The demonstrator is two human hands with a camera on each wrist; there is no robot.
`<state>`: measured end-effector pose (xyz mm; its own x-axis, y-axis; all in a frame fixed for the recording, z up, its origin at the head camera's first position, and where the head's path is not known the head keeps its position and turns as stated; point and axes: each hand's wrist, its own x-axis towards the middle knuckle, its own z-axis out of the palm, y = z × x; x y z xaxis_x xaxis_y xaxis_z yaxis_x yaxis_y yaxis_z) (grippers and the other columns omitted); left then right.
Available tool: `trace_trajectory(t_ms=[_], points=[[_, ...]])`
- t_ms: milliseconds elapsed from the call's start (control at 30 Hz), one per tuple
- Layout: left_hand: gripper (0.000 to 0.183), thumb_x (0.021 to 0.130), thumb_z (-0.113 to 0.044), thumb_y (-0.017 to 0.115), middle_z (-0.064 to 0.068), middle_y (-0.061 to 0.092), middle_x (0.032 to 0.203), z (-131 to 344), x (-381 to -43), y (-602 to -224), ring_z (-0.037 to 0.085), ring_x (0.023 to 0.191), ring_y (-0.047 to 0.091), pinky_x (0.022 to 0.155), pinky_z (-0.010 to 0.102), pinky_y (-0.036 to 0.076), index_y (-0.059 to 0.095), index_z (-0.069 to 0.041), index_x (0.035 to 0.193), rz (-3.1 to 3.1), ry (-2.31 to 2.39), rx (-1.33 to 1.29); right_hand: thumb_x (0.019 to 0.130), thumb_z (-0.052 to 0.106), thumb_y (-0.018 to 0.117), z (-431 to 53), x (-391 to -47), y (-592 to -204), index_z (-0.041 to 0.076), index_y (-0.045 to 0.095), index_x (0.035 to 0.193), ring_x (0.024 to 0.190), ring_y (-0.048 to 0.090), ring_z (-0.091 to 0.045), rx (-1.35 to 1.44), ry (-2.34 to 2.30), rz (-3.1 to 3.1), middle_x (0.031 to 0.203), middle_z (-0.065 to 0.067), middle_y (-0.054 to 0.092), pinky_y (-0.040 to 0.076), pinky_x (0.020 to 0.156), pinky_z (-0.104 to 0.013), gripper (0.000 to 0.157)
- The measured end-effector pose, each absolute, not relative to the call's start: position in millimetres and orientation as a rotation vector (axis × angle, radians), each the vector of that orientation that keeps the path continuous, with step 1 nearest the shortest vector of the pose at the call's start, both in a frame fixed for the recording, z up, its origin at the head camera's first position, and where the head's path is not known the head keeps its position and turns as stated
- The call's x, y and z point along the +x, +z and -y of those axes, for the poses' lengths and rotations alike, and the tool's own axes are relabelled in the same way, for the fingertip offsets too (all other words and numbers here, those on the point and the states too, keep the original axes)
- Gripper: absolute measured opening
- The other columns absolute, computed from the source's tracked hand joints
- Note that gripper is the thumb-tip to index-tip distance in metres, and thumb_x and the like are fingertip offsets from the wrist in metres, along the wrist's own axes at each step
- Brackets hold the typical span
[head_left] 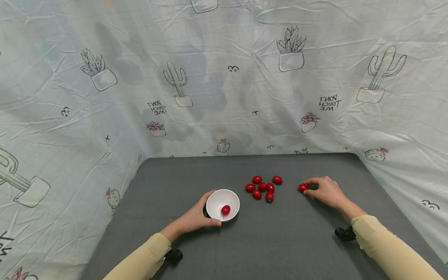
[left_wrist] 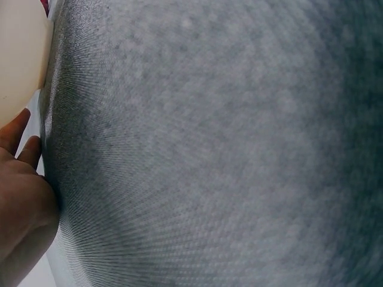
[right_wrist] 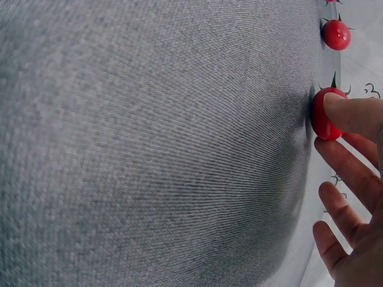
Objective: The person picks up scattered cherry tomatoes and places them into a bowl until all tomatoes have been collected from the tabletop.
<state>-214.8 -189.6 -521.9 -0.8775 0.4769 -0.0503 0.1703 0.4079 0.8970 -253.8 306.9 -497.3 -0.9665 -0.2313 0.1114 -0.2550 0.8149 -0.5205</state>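
My left hand holds a small white bowl from its left side, thumb at the near edge and fingers at the far edge. Inside the bowl lies one cherry tomato. In the left wrist view only part of the bowl and a few fingers show at the left edge. Over on the right, my right hand pinches another cherry tomato between thumb and fingertips, close to the tabletop. Its green leaf tips point away from the hand. The ring and little fingers hang loosely bent.
Several cherry tomatoes lie in a loose cluster between the bowl and my right hand. A grey cloth-like tabletop runs under everything. A white curtain with cactus drawings hangs behind and at both sides.
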Motion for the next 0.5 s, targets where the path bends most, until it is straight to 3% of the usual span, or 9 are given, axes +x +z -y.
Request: trace_trajectory(t_ms=[500], points=[[0.111, 0.076, -0.031, 0.093, 0.001, 0.040, 0.153, 189.5, -213.8, -519.3, 0.021, 0.135, 0.041, 0.113, 0.052, 0.026, 0.023, -0.021, 0.162, -2.369, 1.450, 0.565, 0.092, 0.025, 0.079, -306.4, -255.4, -496.4, 0.009, 0.076, 0.119, 0.114, 0.056, -0.044, 0.394, 0.856, 2.951, 0.116, -0.014, 0.072, 0.035, 0.091, -0.068, 0.032]])
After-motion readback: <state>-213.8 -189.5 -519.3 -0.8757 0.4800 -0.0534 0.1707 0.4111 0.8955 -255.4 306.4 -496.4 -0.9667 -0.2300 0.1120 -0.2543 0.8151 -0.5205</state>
